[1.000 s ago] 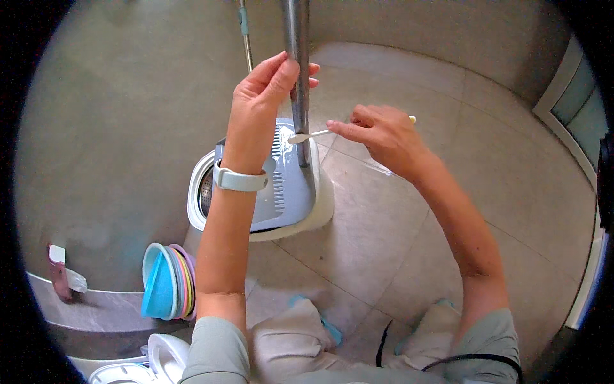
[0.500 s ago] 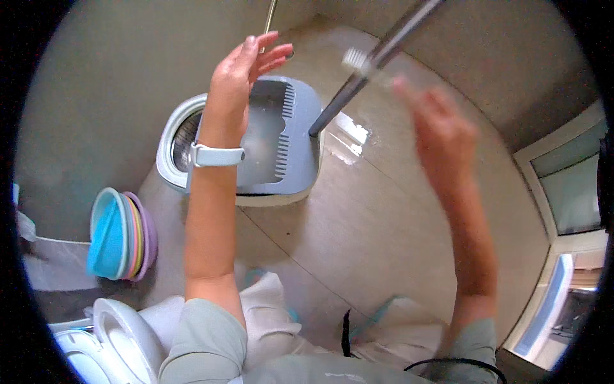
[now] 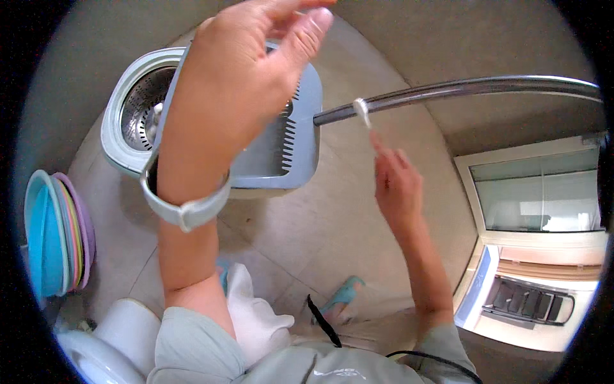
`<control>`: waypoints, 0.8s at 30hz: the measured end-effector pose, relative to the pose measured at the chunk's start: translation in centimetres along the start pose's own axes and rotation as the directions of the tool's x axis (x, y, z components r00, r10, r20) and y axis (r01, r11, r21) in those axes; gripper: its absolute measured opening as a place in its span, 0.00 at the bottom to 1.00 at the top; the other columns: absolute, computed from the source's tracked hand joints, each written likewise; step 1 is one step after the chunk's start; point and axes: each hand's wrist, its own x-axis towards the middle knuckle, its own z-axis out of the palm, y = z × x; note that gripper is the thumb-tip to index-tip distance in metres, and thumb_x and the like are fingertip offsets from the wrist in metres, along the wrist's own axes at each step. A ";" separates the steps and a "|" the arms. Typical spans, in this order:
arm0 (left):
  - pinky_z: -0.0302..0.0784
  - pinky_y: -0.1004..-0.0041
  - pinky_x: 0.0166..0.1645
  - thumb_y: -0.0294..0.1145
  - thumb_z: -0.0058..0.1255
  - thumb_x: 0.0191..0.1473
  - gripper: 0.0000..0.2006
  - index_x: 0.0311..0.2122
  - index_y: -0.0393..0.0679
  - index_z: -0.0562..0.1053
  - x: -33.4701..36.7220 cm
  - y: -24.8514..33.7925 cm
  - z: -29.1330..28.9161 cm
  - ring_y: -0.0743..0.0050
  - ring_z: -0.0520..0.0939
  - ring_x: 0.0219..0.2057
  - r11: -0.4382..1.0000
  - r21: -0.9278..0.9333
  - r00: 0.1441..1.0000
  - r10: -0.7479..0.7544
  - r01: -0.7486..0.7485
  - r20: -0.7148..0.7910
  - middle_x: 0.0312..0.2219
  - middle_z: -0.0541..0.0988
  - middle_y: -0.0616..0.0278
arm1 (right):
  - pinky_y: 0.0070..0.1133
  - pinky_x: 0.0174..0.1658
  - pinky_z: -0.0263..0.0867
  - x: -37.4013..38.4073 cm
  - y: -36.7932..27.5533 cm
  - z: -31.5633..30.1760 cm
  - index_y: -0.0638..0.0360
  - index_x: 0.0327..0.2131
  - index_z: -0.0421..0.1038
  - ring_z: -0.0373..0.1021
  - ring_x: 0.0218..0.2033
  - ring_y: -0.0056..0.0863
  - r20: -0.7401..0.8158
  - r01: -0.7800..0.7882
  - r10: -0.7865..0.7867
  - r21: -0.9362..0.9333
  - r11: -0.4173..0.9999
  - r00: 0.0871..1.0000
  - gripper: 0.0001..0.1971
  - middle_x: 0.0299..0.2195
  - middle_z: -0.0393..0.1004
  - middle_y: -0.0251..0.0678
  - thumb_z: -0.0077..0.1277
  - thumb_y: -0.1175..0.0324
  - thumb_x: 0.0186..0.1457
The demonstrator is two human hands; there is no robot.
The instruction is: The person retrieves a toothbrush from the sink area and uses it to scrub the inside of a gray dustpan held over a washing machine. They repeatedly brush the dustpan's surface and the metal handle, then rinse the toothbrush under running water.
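Note:
My right hand point(image 3: 400, 189) pinches a small brush point(image 3: 362, 112) with a white head, much like a toothbrush. Its head overlaps a shiny metal pole point(image 3: 480, 88); whether they touch I cannot tell. The pole's lower end meets the right side of a grey-blue mop bucket point(image 3: 309, 144). Over the bucket, close to the camera, my left hand point(image 3: 236, 83) has its thumb stretched out and nothing visible in it. Its fingertips are partly cut off at the top edge. A pale band point(image 3: 185, 208) circles that wrist, and the hand covers part of the bucket.
A perforated metal spin basket point(image 3: 144, 109) sits in the bucket's left end. Stacked coloured basins point(image 3: 48, 237) lean at the far left, above a white toilet point(image 3: 96, 361). A framed window point(image 3: 537, 192) is on the right, with a black rack point(image 3: 527, 302) below it.
My left hand has come up closer to the camera. The right hand has shifted left and down with the brush. The pole now lies lower, and the whole view has tilted.

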 end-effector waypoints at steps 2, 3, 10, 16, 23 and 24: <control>0.70 0.79 0.43 0.35 0.46 0.58 0.13 0.45 0.40 0.73 -0.6 -0.2 -0.9 0.76 0.79 0.37 0.995 0.100 1.000 -0.002 0.002 -0.002 0.33 0.79 0.59 | 0.26 0.24 0.64 -0.1 -0.9 0.9 0.50 0.50 0.67 0.67 0.23 0.34 -0.004 -0.029 0.030 0.117 0.993 1.000 0.17 0.28 0.71 0.38 0.45 0.73 0.57; 0.71 0.80 0.42 0.35 0.46 0.58 0.13 0.44 0.41 0.74 -0.5 0.5 -0.6 0.77 0.79 0.36 0.977 0.214 1.000 0.000 -0.003 0.016 0.32 0.79 0.59 | 0.24 0.24 0.63 0.5 0.6 0.0 0.52 0.51 0.67 0.67 0.22 0.33 -0.148 0.012 0.001 0.092 0.996 0.989 0.17 0.27 0.70 0.37 0.44 0.74 0.57; 0.72 0.78 0.39 0.32 0.46 0.57 0.11 0.43 0.40 0.74 -0.3 -1.2 -2.0 0.76 0.80 0.34 0.976 0.209 0.995 0.078 -0.065 -0.057 0.30 0.80 0.60 | 0.25 0.28 0.63 -0.1 -0.8 1.0 0.56 0.47 0.69 0.66 0.25 0.32 -0.140 -0.051 0.060 0.071 0.996 0.988 0.17 0.25 0.67 0.40 0.44 0.79 0.54; 0.73 0.78 0.39 0.31 0.46 0.57 0.11 0.43 0.41 0.74 -0.9 -1.6 -1.9 0.75 0.80 0.33 0.979 0.197 0.999 0.040 -0.043 0.022 0.30 0.80 0.59 | 0.13 0.24 0.55 -0.1 -2.4 3.0 0.50 0.53 0.66 0.56 0.22 0.13 -0.018 -0.211 0.222 0.250 0.945 0.975 0.23 0.20 0.57 0.24 0.43 0.83 0.54; 0.73 0.77 0.38 0.29 0.46 0.56 0.11 0.43 0.41 0.74 -0.4 -2.7 -1.7 0.74 0.81 0.32 0.982 0.184 0.999 0.026 -0.033 0.040 0.29 0.80 0.57 | 0.26 0.28 0.64 -1.3 -5.3 5.7 0.55 0.51 0.66 0.64 0.23 0.35 0.197 -0.223 0.174 0.267 0.937 0.965 0.21 0.23 0.65 0.42 0.46 0.80 0.52; 0.73 0.77 0.38 0.29 0.46 0.56 0.11 0.43 0.41 0.74 -0.4 -3.1 -1.4 0.74 0.81 0.32 0.983 0.181 0.999 0.032 -0.039 0.045 0.29 0.80 0.57 | 0.26 0.28 0.64 -1.2 -5.1 5.6 0.55 0.51 0.66 0.64 0.23 0.35 0.192 -0.227 0.179 0.265 0.937 0.965 0.21 0.23 0.65 0.42 0.46 0.80 0.52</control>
